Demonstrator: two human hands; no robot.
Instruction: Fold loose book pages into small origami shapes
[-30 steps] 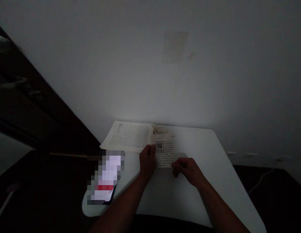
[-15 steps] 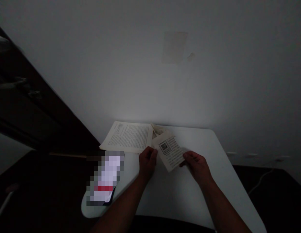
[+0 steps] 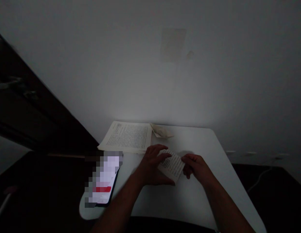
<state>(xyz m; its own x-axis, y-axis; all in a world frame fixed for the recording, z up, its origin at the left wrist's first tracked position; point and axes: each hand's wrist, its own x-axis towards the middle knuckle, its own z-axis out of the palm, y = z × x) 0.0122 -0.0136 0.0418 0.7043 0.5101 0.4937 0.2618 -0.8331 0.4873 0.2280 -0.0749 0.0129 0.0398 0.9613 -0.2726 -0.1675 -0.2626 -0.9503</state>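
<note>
Small printed sheet: found at lower centre of the frame, over a white table; its right edge is pinched by the right hand, its left side spanned by the left hand, thumb and fingers spread apart. Printed pages, folded paper: placed at centre. Lit phone: laid lower left.
</note>
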